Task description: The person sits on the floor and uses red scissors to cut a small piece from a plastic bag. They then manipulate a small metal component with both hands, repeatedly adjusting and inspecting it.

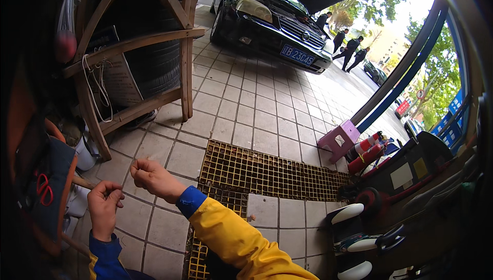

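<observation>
My left hand is raised over the floor at the lower left, its thumb and fingers curled together. Close by on its right, my right hand reaches across in a yellow sleeve with a blue cuff, fingertips pinched. The hands are apart from each other. Anything between the fingers of either one is too small to make out. Left of my left hand lies a dark blue padded seat with a wooden edge. A red looped handle, like that of scissors, rests on it.
A wooden rack holds tyres, with white cord hanging from it. Yellow floor grating crosses the tiles. A purple stool and red cylinders stand right. Beyond is a dark car, hood raised; several people walk outside.
</observation>
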Available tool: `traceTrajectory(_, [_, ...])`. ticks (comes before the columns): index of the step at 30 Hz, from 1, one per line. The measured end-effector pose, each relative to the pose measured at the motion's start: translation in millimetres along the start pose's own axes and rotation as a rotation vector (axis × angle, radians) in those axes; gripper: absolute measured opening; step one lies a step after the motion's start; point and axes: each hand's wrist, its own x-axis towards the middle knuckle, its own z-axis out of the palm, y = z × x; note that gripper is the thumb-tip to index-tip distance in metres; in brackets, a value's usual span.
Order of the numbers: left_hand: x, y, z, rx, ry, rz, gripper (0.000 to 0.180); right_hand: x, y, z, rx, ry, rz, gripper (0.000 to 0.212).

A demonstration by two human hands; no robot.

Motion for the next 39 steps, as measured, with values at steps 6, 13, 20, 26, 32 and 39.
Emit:
traceTrajectory(6, [-3,-1,5,0.058,0.019,-0.013,0.009,-6,5,-12,-0.408,0.058,0.012,0.019])
traceTrajectory(13, [0,-4,6,0.121,0.029,-0.025,0.010,-4,4,-11,-0.451,0.090,-0.011,0.016])
traceTrajectory(20, [0,8,2,0.129,0.014,-0.028,0.009,-15,-20,-3,-0.053,0.027,0.206,0.008])
traceTrajectory(26, [-8,23,-10,-0.055,-0.028,0.013,0.012,-25,-48,16,0.395,-0.045,0.330,0.009])
traceTrajectory(32, [-16,49,-16,-0.311,-0.087,-0.029,0.016,-36,-67,44,0.511,-0.028,0.291,0.011])
traceTrajectory(39, [-30,58,-21,-0.354,-0.344,-0.292,0.020,-51,-73,66,0.594,-0.011,0.266,0.008])
